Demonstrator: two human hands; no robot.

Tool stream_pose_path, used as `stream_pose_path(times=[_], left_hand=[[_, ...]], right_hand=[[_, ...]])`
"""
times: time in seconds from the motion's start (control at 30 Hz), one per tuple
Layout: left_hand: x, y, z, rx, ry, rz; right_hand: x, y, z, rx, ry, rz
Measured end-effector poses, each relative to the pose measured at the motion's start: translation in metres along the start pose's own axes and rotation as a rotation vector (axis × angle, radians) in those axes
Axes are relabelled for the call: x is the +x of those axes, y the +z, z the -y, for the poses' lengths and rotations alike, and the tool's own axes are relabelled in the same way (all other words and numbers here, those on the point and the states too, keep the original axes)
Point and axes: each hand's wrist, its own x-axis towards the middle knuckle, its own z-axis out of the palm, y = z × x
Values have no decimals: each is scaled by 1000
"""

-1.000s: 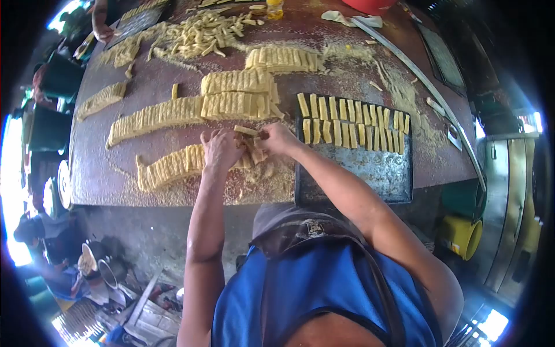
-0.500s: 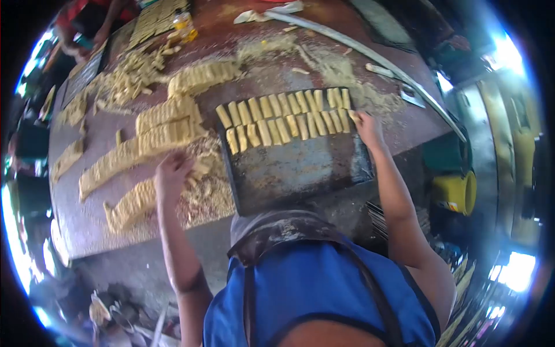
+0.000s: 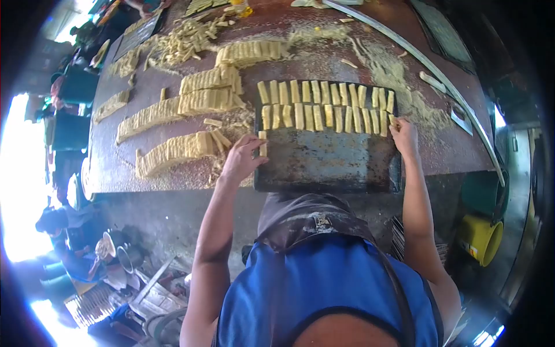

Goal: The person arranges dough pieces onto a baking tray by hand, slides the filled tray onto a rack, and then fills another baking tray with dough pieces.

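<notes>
A dark baking tray lies at the table's front edge, with two rows of pale dough sticks across its far half. At the tray's left side my left hand pinches a dough stick, set just below the second row. My right hand is at the right end of that row, its fingers closed on the last dough stick, which they partly cover. Left of the tray, close to my left hand, stands a curved row of cut dough sticks with a few loose pieces.
More dough rows and a heap of scraps cover the left of the table. Crumbs, a flat-bladed scraper and a long pale strip lie to the right. A yellow bucket stands below the table on the right.
My left hand has moved from the cut dough row to the tray's left edge, bringing a dough stick. My right hand stays at the second row's right end. The view has shifted.
</notes>
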Motion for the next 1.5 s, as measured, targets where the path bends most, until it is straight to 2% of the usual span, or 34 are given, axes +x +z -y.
stream_pose_path(times=[0.03, 0.1, 0.13, 0.17, 0.2, 0.23, 0.3, 0.33, 0.37, 0.4, 0.5, 0.53, 0.57, 0.6, 0.63, 0.73, 0.8, 0.87, 0.9, 0.93, 0.97, 1.03, 1.17, 1.23, 1.27, 1.33, 1.37, 1.4, 1.43, 1.5], left_hand=[[-1, 0, 0, -4, 67, -7], [-4, -6, -2, -31, 7, -16], [-7, -15, -6, -131, 5, -12], [-11, -25, -7, -232, 8, -4], [-13, -37, -1, -208, 2, -5], [-14, -51, 8, -211, 3, -8], [-17, -84, 37, -44, -34, -107], [-17, -100, 59, 86, -34, -113], [-16, -115, 81, 210, -32, -118], [-15, -137, 85, 235, -106, -36], [-10, -153, 112, 323, -66, 70], [-5, -151, 123, 250, -26, 78], [0, -151, 129, 240, -12, 84], [7, -151, 131, 148, -94, 66], [12, -152, 133, 55, -175, 51], [18, -159, 135, 108, -58, 92], [20, -157, 138, 132, 24, 60], [23, -158, 137, 73, 49, 94], [23, -160, 134, 38, 48, 119], [24, -163, 123, -145, -43, 148], [28, -159, 112, -149, -31, 156], [39, -147, 80, -294, -75, 234], [57, -98, 10, -329, -35, 574], [67, -54, 1, -142, 119, 508], [70, -31, 6, -139, 117, 500], [72, 1, 12, -56, 206, 264], [71, 5, 13, -44, 201, 258], [64, 2, 13, -24, 308, 107], [55, -1, 10, -2, 413, -40], [36, 0, -3, 21, 357, -15]], right_hand=[[-2, -5, 16, 7, -18, 8], [-9, -9, 52, -18, -62, -191], [-10, 1, 70, 70, -97, -252], [-13, 14, 93, 274, -60, -145], [-19, 27, 124, 474, -17, -37], [-21, 48, 149, 779, -16, 232], [-44, 60, 250, 568, -66, 456], [-49, 91, 273, 476, -253, 490], [-54, 105, 311, 493, -220, 681], [-59, 120, 349, 421, -221, 725], [-61, 145, 447, 19, -260, 786], [-67, 167, 452, 8, -240, 782], [-76, 201, 449, -87, -355, 510], [-80, 208, 458, -181, -462, 235], [-81, 211, 459, -192, -444, 230], [-76, 199, 445, -161, -418, 311], [-68, 184, 417, 277, -199, 510], [-72, 117, 416, 387, 95, 578], [-75, 118, 381, 301, 34, 468], [-75, 101, 372, 74, 84, 432], [-82, 100, 353, -51, 30, 260], [-91, 109, 320, -207, -3, 100], [-107, 116, 313, -210, -31, 54], [-102, 119, 300, -17, 61, 128], [-97, 128, 286, 65, 76, 108], [-91, 124, 278, 156, 84, 99], [-87, 121, 276, 243, 97, 87], [-84, 114, 274, 376, 199, 147], [-84, 109, 269, 390, 194, 154], [-85, 104, 258, 116, 32, 74]])
